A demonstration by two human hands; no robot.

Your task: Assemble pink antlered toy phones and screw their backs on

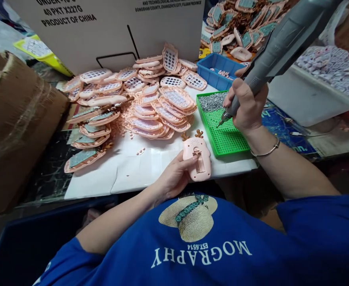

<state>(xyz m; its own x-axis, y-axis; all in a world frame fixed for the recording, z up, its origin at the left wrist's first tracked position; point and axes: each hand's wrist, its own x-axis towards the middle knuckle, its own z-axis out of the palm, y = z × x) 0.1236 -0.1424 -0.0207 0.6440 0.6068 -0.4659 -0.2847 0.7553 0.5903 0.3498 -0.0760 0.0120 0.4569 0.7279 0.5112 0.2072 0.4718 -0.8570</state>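
My left hand grips a pink plastic toy casing with brown antlers, its back facing up. The thumb lies over the open battery compartment, and screw holes show at the corners. In my right hand is a grey electric screwdriver, held at a slant with its bit pointing down. The bit's tip is over the green perforated tray; whether it touches cannot be made out. Small silver screws are heaped at the tray's far end.
Stacked pink casing halves and halves with green circuit boards cover the table's left and middle. A blue bin stands behind the tray, a white tub to the right. Cardboard boxes border the back and left.
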